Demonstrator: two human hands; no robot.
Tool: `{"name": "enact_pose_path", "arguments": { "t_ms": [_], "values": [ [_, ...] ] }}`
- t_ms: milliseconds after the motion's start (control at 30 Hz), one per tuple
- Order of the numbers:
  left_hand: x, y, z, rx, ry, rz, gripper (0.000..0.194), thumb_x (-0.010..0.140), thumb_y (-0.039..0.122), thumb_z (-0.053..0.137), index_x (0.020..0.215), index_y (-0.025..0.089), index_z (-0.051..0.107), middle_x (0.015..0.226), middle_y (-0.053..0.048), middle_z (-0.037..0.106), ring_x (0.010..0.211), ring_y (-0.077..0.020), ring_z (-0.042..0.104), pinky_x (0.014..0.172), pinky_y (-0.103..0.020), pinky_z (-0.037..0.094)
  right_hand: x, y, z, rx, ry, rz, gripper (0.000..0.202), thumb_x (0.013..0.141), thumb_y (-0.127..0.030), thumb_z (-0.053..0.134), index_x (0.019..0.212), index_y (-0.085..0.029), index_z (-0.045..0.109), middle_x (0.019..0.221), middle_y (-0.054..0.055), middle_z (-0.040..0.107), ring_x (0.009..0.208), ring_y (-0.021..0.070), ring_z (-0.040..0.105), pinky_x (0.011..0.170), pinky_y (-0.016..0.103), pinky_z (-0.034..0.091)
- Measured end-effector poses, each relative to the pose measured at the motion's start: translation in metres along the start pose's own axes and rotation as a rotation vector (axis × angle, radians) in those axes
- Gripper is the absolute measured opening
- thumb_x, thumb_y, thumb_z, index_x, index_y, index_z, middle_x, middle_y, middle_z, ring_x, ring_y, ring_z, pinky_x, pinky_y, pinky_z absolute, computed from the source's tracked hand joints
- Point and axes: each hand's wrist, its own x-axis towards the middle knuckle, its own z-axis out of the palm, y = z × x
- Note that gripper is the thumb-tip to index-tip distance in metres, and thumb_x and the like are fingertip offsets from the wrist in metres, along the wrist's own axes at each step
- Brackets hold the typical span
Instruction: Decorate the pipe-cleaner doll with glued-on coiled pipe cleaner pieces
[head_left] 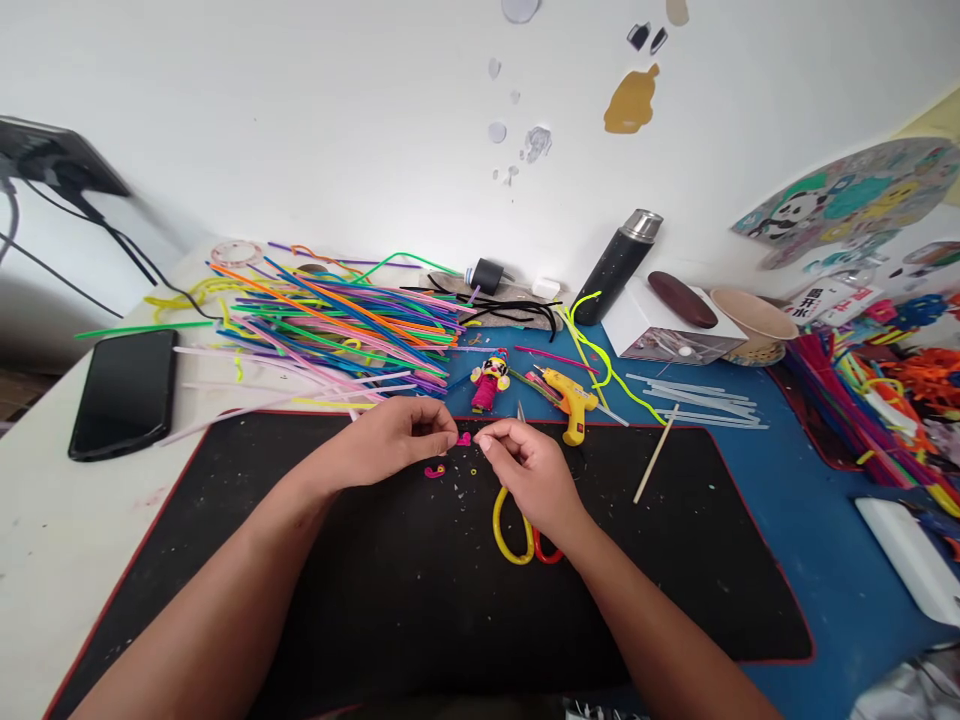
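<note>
At three o'clock from the nearer left hand and nine o'clock from the right hand lies the small, curled magenta piece, both grips nearly closed, any hold on it indeterminable.

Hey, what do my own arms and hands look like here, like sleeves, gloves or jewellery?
Your left forearm and right forearm are bare, with no sleeves in view. Your left hand and right hand are ungloved, with no watch, bracelet or ring visible.
</note>
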Motion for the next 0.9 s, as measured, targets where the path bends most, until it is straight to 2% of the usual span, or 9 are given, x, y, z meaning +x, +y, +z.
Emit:
{"name": "enact_pose_path", "arguments": {
  "t_ms": [100, 600, 900],
  "values": [
    [-0.0008, 0.0002, 0.0004, 0.010, -0.011, 0.006, 0.034, 0.091, 0.053, 0.067, 0.090, 0.019, 0.067, 0.078, 0.000, 0.065, 0.072, -0.0173, 0.057, 0.064, -0.027, 0.042, -0.0005, 0.0018, -0.0012, 0.017, 0.008, 0.008, 0.028, 0.098, -0.045, 0.063, 0.097, -0.020, 0.074, 0.066, -0.003, 0.054, 0.058, 0.0143, 0.047, 0.053, 0.026, 0.036],
    [-0.0032, 0.0029, 0.0009, 0.063, -0.049, -0.010, 0.022, 0.093, 0.043, 0.067, 0.089, 0.021, 0.068, 0.075, 0.002, 0.071, 0.070, -0.0175, 0.061, 0.061, -0.025, 0.041, 0.0010, -0.0039, 0.0058, -0.129, -0.088, -0.022, 0.021, 0.100, -0.039, 0.061, 0.094, -0.022, 0.072, 0.068, -0.002, 0.059, 0.060, 0.0147, 0.050, 0.056, 0.027, 0.036],
    [-0.0027, 0.0036, 0.0010, 0.079, -0.050, 0.000, 0.026, 0.093, 0.047, 0.066, 0.091, 0.021, 0.069, 0.074, 0.001, 0.071, 0.070, -0.0182, 0.061, 0.061, -0.026, 0.042, -0.0001, -0.0029, 0.0073, -0.133, -0.080, -0.012, 0.020, 0.099, -0.038, 0.061, 0.091, -0.022, 0.070, 0.065, -0.003, 0.055, 0.057, 0.0142, 0.048, 0.053, 0.027, 0.035]
  ]
}}
